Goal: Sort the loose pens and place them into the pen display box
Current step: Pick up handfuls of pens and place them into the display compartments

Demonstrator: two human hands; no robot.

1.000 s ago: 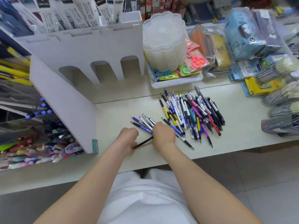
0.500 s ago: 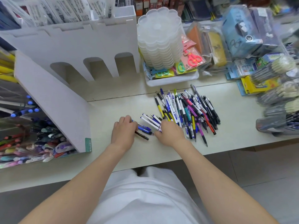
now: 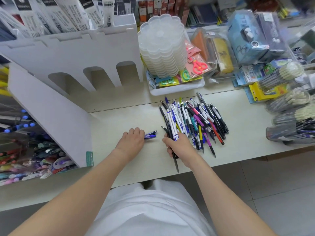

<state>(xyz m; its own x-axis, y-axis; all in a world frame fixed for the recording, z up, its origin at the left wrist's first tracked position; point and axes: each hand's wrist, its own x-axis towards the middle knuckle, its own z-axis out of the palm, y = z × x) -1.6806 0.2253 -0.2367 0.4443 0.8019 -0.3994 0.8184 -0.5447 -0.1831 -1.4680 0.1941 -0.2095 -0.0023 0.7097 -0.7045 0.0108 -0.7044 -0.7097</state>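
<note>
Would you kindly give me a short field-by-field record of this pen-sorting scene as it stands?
Left hand: lies over the near ends of the blue pens; grip hidden
Right hand: grips a bundle of pens, one black pen poking out toward the table edge
Loose pile: mixed pens on the table, right of both hands
Display box: white, left rear, arched openings facing the table

Nothing reads clearly from where I stand. The black-and-white hanging packets (image 3: 56,16) carry logos and fine print, all blurred. The white-barrelled pens (image 3: 173,116) bear blue lettering too small to make out.
</note>
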